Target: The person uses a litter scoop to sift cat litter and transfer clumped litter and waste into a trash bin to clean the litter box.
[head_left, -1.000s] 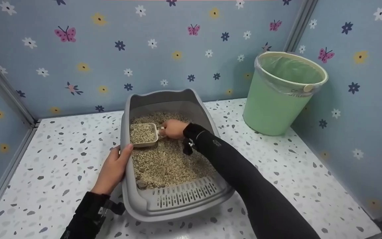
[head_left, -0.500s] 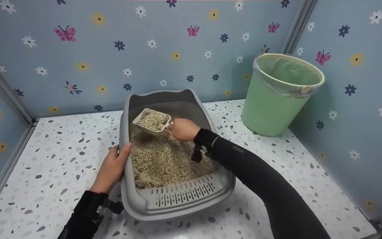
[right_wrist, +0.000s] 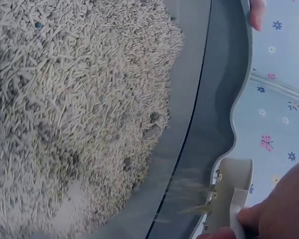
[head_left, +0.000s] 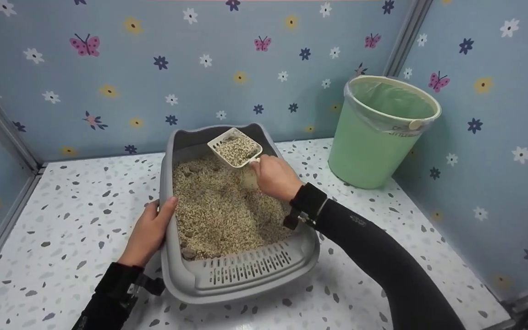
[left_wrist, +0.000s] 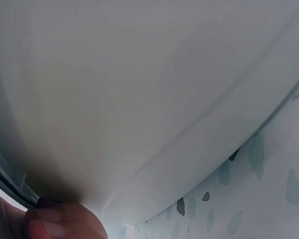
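Scoop (head_left: pixel 235 147) is lifted above the litter, up near the back wall of the litter box (head_left: pixel 241 282), loaded with pellets. White plastic, tilted with the bowl pointing away from the person and to the left. Right hand (head_left: pixel 274 176) grips its handle, fingers curled round it; in the right wrist view the scoop (right_wrist: pixel 228 199) edge shows beside the thumb, a few pellets blurred at its lip.

Litter (head_left: pixel 218 211) fills most of the grey box; in the right wrist view the litter (right_wrist: pixel 70 99) is piled high against the inner wall, with some darker clumps along its edge. The slotted step sits at the near end of the box.

Left hand (head_left: pixel 148 231) holds the box's left rim, thumb hooked over the top edge, fingers down the outside wall. Left wrist view shows only the fingertips (left_wrist: pixel 60 226) against the box's pale outer wall.

Box sits on a speckled white floor (head_left: pixel 76 238). Green bin (head_left: pixel 374 142) with a clear liner stands well apart at the right, in the corner. Blue walls (head_left: pixel 154 82) with flowers and butterflies all round.
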Available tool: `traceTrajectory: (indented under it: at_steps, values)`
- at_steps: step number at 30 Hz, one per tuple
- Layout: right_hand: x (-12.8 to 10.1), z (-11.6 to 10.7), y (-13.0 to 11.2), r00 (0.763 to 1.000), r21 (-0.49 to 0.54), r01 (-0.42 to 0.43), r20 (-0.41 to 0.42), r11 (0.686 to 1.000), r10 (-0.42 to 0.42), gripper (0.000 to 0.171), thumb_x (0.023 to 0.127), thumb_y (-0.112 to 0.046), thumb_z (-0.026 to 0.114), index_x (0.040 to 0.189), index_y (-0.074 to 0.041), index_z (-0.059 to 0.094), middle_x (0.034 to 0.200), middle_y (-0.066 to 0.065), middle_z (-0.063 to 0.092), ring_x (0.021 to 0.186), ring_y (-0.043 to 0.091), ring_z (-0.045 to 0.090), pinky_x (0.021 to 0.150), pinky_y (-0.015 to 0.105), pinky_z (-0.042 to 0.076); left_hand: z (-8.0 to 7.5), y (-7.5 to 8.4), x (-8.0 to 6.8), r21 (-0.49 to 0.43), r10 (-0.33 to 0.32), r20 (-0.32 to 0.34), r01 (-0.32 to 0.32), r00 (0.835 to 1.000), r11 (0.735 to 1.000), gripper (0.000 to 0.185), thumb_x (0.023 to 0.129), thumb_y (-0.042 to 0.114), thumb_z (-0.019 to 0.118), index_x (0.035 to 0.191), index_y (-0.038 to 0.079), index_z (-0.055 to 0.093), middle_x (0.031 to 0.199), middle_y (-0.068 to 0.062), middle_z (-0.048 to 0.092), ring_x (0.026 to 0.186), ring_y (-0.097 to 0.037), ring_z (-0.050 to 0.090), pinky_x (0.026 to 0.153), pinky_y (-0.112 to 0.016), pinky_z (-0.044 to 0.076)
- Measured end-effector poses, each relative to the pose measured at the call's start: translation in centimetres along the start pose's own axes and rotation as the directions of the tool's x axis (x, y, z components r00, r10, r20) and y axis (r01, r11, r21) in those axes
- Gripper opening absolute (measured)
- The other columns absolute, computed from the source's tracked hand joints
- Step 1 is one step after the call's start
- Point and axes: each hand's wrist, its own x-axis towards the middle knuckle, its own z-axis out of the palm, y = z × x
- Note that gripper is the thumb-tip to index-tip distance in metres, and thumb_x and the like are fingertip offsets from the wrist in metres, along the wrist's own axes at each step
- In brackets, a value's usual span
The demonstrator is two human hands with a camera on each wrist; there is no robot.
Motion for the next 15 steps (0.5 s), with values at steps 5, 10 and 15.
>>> traceTrajectory:
  at_steps: [5, 10, 15]
  values:
    - [-0.4, 0.0, 0.0, 1.0, 0.061, -0.031, 0.007, 0.998, 0.03, 0.039, 0.121, -0.033, 0.048, 0.098, -0.006, 0.063, 0.087, 0.009, 0.058, 0.087, 0.036, 0.066, 0.088, 0.054, 0.056, -0.2, -0.3, -0.1, -0.02, 0.01, 0.0, -0.01, 1.0, 1.0, 0.095, 0.108, 0.077, 0.049, 0.166, 0.002, 0.04, 0.088, -0.009, 0.051, 0.058, -0.014, 0.046, 0.053, -0.033, 0.045]
    - [-1.0, 0.1, -0.1, 0.999, 0.062, -0.036, 0.002, 0.997, 0.036, 0.039, 0.121, -0.035, 0.047, 0.1, -0.006, 0.064, 0.086, 0.008, 0.058, 0.085, 0.034, 0.065, 0.085, 0.053, 0.057, -0.2, -0.3, -0.2, -0.008, 0.015, -0.012, -0.015, 1.0, 1.0, 0.094, 0.109, 0.076, 0.048, 0.166, 0.001, 0.039, 0.095, -0.012, 0.052, 0.063, -0.017, 0.05, 0.056, -0.034, 0.047]
    - [-3.0, -0.3, -0.6, 0.998, 0.061, -0.055, 0.011, 0.997, 0.054, 0.04, 0.121, -0.037, 0.047, 0.102, -0.008, 0.066, 0.089, 0.008, 0.063, 0.084, 0.031, 0.066, 0.084, 0.05, 0.059, -0.1, -0.2, -0.3, 0.008, 0.007, -0.014, -0.007, 1.0, 1.0, 0.095, 0.109, 0.076, 0.049, 0.167, 0.001, 0.039, 0.1, -0.014, 0.054, 0.069, -0.019, 0.055, 0.061, -0.034, 0.05]
